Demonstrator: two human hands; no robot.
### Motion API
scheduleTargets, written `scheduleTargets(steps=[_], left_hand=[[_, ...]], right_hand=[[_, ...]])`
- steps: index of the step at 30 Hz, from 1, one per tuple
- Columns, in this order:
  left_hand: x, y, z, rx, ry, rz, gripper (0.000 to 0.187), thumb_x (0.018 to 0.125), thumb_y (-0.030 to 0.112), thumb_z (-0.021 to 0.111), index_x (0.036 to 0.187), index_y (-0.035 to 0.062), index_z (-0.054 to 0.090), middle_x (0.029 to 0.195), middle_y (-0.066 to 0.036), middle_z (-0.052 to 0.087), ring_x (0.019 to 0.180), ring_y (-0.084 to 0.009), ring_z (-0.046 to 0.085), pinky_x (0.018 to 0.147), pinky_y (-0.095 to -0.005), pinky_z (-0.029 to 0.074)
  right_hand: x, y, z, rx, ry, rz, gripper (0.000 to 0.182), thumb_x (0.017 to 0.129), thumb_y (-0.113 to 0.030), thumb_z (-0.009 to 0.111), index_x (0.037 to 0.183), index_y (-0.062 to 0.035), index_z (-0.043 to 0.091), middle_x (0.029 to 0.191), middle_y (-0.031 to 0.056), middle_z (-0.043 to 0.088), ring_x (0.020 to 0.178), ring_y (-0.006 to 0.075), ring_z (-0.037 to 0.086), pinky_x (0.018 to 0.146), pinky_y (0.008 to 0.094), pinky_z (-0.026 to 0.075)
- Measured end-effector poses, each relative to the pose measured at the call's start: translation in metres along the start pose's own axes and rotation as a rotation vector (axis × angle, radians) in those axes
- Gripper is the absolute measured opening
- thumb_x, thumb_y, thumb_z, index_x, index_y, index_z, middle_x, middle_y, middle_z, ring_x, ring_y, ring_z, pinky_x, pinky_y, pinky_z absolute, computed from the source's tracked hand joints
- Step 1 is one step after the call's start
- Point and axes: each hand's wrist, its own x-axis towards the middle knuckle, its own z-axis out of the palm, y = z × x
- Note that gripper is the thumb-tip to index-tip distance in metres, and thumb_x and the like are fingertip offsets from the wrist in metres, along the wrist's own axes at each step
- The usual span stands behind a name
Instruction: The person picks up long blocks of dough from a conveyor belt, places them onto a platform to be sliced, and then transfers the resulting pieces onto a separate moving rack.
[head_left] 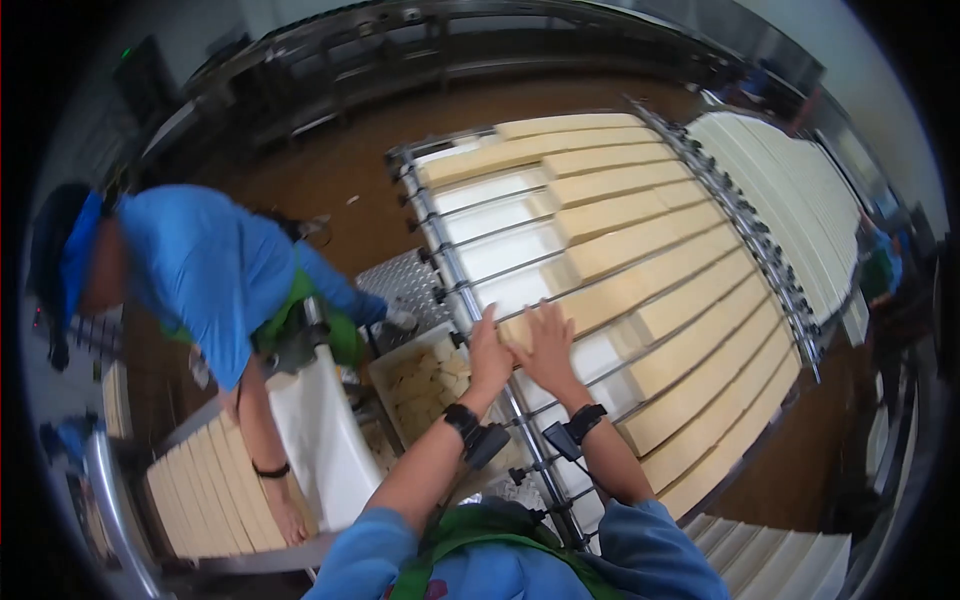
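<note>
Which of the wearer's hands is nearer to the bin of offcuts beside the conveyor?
Left. The left hand rests at the rack's edge, just right of the bin of offcuts. The right hand lies flat on a pale strip, farther right.

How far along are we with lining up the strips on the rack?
Done: the far strips lie in neat rows across the rack. In hand: left hand and right hand rest flat on the end of one middle strip. Left: the near strips sit staggered, with bare white gaps along the rack's left side.

co-worker's hand (290, 520): blurred; far slabs (790, 190): edges indistinct
</note>
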Motion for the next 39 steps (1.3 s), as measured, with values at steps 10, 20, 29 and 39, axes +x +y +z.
scheduleTargets(steps=[10,20,29,39], left_hand=[[-0.068,0.019,-0.123,-0.194,0.085,0.005,0.059,0.090,0.001,0.066,0.147,0.0061,0.050,0.133,-0.020,0.059,0.125,-0.0401,0.057,0.106,-0.0447,0.047],[-0.280,-0.103,-0.357,0.220,0.671,-0.365,0.041,0.090,0.006,0.071,0.130,0.0022,0.061,0.126,-0.018,0.060,0.112,-0.0377,0.062,0.097,-0.0440,0.051],[-0.374,-0.158,-0.398,0.375,0.837,-0.764,0.081,0.076,0.014,0.087,0.143,-0.0031,0.045,0.131,-0.028,0.039,0.116,-0.0471,0.053,0.102,-0.0481,0.048],[-0.361,-0.163,-0.410,0.284,0.741,-0.868,0.086,0.075,0.021,0.088,0.145,-0.0010,0.042,0.126,-0.025,0.041,0.113,-0.0449,0.055,0.094,-0.0491,0.050]], right_hand=[[0.005,0.016,0.017,-0.364,0.007,0.034,0.073,0.093,-0.035,0.067,0.158,-0.0163,0.041,0.163,0.0222,0.033,0.154,0.0437,0.023,0.118,0.0719,0.016],[-0.001,-0.213,0.012,0.297,0.160,-0.507,0.033,0.093,-0.006,0.061,0.125,-0.0001,0.064,0.121,0.0208,0.063,0.117,0.0382,0.057,0.104,0.0459,0.044],[-0.003,-0.479,0.234,0.476,-0.589,-0.893,0.052,0.089,-0.015,0.073,0.134,0.0044,0.057,0.134,0.0257,0.058,0.125,0.0434,0.053,0.109,0.0477,0.044],[0.012,-0.565,0.308,-0.111,-0.543,-0.798,0.056,0.088,-0.039,0.071,0.129,-0.0017,0.063,0.128,0.0151,0.054,0.123,0.0325,0.047,0.100,0.0517,0.038]])
